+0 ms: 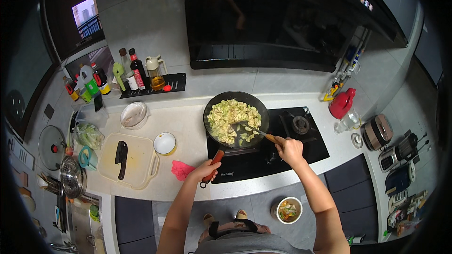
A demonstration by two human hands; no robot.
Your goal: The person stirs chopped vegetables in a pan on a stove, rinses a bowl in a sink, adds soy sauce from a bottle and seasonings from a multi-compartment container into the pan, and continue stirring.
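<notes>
My left hand is closed around the red-brown handle of a dark wok, which sits over the left burner of the black gas hob. In my right hand is the wooden handle of a spatula, its dark metal blade among the food. Chopped pale green and yellowish food, which looks like cabbage, covers much of the wok's inside. A patch of bare wok shows near the blade. The burner under the wok is hidden.
Left of the hob lie a pink cloth, a white bowl and a cutting board bearing a black cleaver. Bottles line a wall shelf. A range hood overhangs the hob. A scrap bin stands on the floor.
</notes>
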